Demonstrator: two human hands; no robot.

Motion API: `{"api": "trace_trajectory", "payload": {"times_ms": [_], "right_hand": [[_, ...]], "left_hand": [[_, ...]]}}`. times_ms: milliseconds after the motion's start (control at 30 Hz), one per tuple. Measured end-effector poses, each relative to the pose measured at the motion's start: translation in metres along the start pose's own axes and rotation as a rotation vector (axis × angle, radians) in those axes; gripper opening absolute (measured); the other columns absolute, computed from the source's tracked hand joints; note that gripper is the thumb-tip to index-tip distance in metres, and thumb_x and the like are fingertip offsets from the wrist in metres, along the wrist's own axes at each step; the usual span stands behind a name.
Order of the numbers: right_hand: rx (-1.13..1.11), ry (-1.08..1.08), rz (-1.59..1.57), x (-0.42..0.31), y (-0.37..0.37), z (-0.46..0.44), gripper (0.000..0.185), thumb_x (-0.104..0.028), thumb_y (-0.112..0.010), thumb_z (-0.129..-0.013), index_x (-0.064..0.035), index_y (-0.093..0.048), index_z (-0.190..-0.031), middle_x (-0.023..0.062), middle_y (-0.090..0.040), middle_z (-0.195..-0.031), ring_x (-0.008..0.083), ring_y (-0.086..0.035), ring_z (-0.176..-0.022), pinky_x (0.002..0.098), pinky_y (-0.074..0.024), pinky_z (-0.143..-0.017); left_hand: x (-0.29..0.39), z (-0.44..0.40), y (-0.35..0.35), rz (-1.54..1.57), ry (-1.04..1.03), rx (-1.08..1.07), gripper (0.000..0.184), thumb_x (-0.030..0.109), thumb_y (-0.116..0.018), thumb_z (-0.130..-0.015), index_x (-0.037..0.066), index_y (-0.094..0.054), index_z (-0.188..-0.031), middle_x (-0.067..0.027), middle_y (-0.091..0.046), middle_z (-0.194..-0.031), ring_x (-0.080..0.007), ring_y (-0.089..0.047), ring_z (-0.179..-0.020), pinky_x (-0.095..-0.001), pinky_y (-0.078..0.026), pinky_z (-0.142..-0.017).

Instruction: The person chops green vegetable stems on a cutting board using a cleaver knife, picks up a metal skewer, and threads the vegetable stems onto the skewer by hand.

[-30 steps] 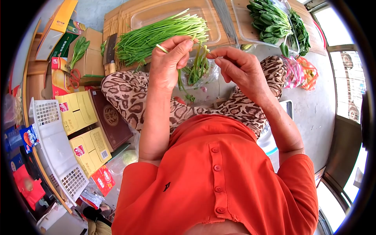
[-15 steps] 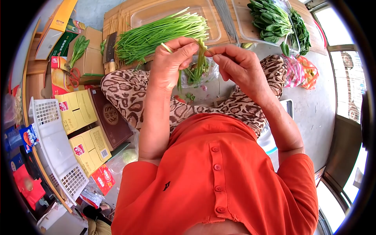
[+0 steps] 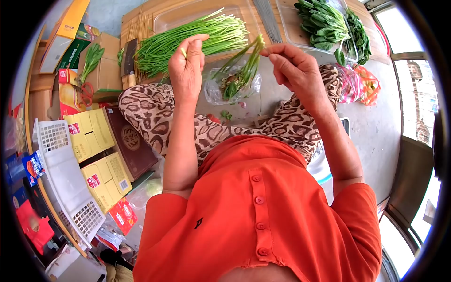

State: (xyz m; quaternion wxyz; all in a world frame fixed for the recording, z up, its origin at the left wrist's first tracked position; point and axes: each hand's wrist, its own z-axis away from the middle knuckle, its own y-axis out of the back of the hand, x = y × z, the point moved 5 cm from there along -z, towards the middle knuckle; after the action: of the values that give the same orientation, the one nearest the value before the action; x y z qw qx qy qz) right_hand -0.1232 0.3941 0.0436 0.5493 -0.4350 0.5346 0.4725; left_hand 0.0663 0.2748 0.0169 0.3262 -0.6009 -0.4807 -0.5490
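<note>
My right hand (image 3: 295, 70) is pinched at the end of a thin skewer, on which a small bunch of green stalks (image 3: 251, 61) hangs with its pale ends up. My left hand (image 3: 188, 63) is raised to the left, apart from the bunch, its thumb and forefinger close together; a short pale green piece shows at its fingers. Below the bunch lies a clear plastic bag (image 3: 213, 93) with green scraps. Just beyond my left hand a large pile of long green stalks (image 3: 188, 38) lies on the wooden board (image 3: 136, 21).
A cleaver (image 3: 128, 58) lies at the board's left end. Thin metal skewers (image 3: 267, 19) lie beside a tray with leafy greens (image 3: 322, 23). Red scissors (image 3: 86, 93), cartons (image 3: 103, 56) and a white basket (image 3: 63, 164) are at left; coloured bags (image 3: 366, 87) at right.
My left hand has let go of the bunch and moved left, away from my right hand. The bunch now hangs tilted beside my right hand, which has moved slightly right.
</note>
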Motion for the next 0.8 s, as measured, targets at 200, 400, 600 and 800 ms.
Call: {"api": "trace_trajectory", "payload": {"times_ms": [200,400,600,800], "right_hand": [[0.027,-0.047,0.016,0.002,0.008,0.002,0.018,-0.013,-0.053,-0.097,-0.0002,-0.062,-0.105,-0.0044,-0.047,-0.062,0.003,-0.041,-0.055,0.0185,-0.0329,-0.05],[-0.023,-0.089,-0.051,-0.004,-0.002,0.005,0.018,-0.012,-0.053,-0.097,0.0005,-0.062,-0.107,-0.0048,-0.049,-0.066,0.0025,-0.043,-0.056,0.018,-0.0331,-0.05],[-0.08,-0.039,-0.09,-0.002,-0.013,0.007,0.019,-0.014,-0.054,-0.097,-0.0006,-0.063,-0.107,-0.0043,-0.05,-0.064,0.0021,-0.043,-0.054,0.0176,-0.0329,-0.048],[-0.086,-0.068,-0.085,-0.001,-0.014,0.007,0.018,-0.014,-0.055,-0.097,-0.0013,-0.063,-0.107,-0.0045,-0.05,-0.064,0.0022,-0.043,-0.054,0.0175,-0.033,-0.048]], "left_hand": [[0.01,0.004,-0.021,0.418,0.166,-0.283,0.048,0.037,-0.048,-0.098,0.0,-0.049,-0.128,-0.003,-0.057,-0.089,-0.0078,-0.043,-0.071,-0.0225,-0.033,-0.062],[0.009,0.001,-0.03,0.653,0.182,-0.341,0.043,0.038,-0.046,-0.099,-0.001,-0.058,-0.111,-0.0054,-0.06,-0.092,-0.0105,-0.051,-0.074,-0.0227,-0.038,-0.062],[0.009,0.006,-0.031,0.313,0.207,-0.293,0.05,0.042,-0.041,-0.101,-0.002,-0.056,-0.12,0.0016,-0.053,-0.076,-0.0069,-0.041,-0.061,-0.0199,-0.032,-0.055],[0.013,0.004,-0.038,0.559,0.185,-0.376,0.064,0.05,-0.032,-0.101,-0.002,-0.042,-0.137,-0.0001,-0.057,-0.087,-0.0085,-0.039,-0.065,-0.0217,-0.031,-0.06]]}}
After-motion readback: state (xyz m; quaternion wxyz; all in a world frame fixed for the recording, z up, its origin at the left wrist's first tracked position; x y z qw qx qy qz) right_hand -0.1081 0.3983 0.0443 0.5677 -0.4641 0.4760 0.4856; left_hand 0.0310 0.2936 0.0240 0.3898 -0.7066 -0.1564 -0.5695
